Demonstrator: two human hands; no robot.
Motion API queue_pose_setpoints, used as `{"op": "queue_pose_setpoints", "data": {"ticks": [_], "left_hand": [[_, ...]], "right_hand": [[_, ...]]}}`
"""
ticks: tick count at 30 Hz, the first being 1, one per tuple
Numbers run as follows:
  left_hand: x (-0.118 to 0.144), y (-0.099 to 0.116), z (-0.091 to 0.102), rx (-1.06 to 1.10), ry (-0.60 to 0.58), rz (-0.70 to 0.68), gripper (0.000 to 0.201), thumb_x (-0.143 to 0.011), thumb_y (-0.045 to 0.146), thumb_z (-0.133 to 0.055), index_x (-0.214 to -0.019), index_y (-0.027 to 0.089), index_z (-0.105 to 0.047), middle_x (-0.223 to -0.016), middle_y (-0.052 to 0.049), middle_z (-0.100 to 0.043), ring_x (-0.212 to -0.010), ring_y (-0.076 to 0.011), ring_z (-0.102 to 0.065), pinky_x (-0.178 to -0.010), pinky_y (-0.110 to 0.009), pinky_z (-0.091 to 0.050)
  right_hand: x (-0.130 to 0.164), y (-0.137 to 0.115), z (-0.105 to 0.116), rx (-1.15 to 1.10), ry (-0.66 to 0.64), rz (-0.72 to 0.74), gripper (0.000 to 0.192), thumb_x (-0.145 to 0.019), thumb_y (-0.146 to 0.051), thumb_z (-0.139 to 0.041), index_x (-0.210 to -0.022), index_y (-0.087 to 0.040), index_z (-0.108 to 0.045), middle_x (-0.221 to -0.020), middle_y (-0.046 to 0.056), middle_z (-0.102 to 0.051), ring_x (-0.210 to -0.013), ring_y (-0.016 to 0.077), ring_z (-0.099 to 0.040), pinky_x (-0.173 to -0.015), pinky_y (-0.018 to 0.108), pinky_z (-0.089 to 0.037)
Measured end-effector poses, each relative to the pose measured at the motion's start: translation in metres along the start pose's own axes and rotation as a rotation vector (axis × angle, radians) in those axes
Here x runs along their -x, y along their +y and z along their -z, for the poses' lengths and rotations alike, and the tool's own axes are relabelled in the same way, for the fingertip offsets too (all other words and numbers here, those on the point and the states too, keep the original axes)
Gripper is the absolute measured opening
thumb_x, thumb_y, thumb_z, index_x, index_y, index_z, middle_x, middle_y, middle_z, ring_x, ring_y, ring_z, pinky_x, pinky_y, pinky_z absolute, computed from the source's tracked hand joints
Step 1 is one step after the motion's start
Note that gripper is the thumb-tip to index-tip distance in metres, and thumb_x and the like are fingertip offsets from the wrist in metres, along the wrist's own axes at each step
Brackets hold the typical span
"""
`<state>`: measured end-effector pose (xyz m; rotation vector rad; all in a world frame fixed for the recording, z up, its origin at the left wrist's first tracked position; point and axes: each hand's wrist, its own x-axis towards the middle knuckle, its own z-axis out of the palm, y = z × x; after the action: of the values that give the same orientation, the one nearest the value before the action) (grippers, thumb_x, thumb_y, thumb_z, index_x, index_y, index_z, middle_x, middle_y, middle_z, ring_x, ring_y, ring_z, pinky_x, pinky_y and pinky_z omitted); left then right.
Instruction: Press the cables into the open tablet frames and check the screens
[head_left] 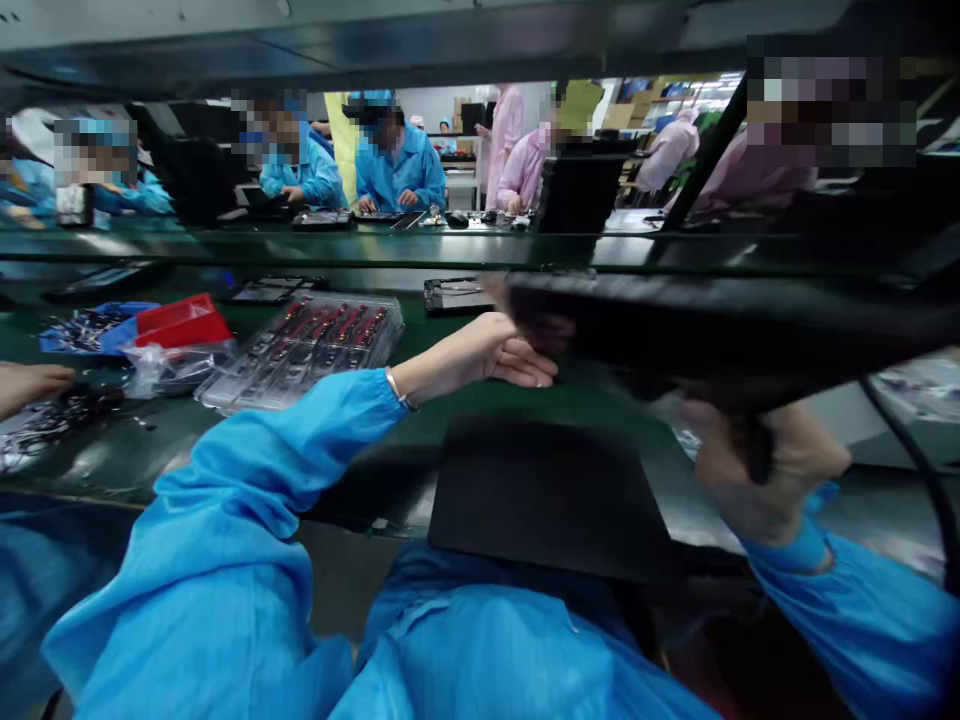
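Note:
A large black flat panel (720, 330), smeared by motion, is held up above the bench on the right, tilted nearly edge-on to me. At its left corner my left hand (517, 355) grips it, fingers stretched beneath and thumb blurred near the upper edge. My right hand (772, 470) is closed at the panel's underside, around a short dark part whose kind I cannot make out. Below both hands, a black mat (547, 495) lies over the bench's front edge.
Left of my arm are a clear plastic tray (307, 345) of small parts, a red bin (184, 320) and a blue bin (94, 328). A framed device (459, 296) lies behind my left hand. Another person's hand (34, 385) is at far left; co-workers sit beyond the shelf.

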<state>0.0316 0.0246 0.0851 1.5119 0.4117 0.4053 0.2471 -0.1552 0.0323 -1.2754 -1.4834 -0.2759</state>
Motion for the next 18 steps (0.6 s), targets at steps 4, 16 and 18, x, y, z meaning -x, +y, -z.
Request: {"op": "queue_pose_setpoints", "data": {"ticks": [4, 16, 18], "left_hand": [[0.022, 0.000, -0.014, -0.018, 0.025, -0.229, 0.035, -0.096, 0.049, -0.063, -0.100, 0.015, -0.053, -0.086, -0.009, -0.076, -0.074, -0.0173, -0.075, -0.067, -0.025, -0.059], [0.023, -0.025, -0.019, -0.039, 0.123, -0.166, 0.053, -0.091, 0.054, -0.068, -0.063, 0.013, -0.048, -0.055, 0.001, -0.058, -0.042, -0.0020, -0.046, -0.041, -0.014, -0.031], [0.022, -0.031, -0.014, 0.057, 0.062, -0.117, 0.050, -0.091, 0.052, -0.069, -0.067, 0.013, -0.049, -0.058, 0.002, -0.058, -0.045, -0.0017, -0.047, -0.043, -0.013, -0.032]], "right_hand": [[-0.013, -0.012, -0.010, -0.418, 0.338, -0.402, 0.011, -0.080, -0.028, -0.080, -0.086, -0.022, -0.074, -0.087, 0.004, -0.071, -0.097, 0.0268, -0.068, -0.096, 0.040, -0.053], [-0.003, -0.030, -0.015, -0.788, 0.166, -1.086, 0.034, -0.063, -0.035, -0.093, -0.087, -0.025, -0.072, -0.125, 0.003, -0.070, -0.129, 0.0262, -0.058, -0.110, 0.042, -0.053], [-0.002, -0.029, -0.017, -0.796, 0.141, -1.126, 0.034, -0.066, -0.035, -0.091, -0.094, -0.025, -0.074, -0.129, 0.002, -0.068, -0.131, 0.0258, -0.057, -0.108, 0.041, -0.056]]}}
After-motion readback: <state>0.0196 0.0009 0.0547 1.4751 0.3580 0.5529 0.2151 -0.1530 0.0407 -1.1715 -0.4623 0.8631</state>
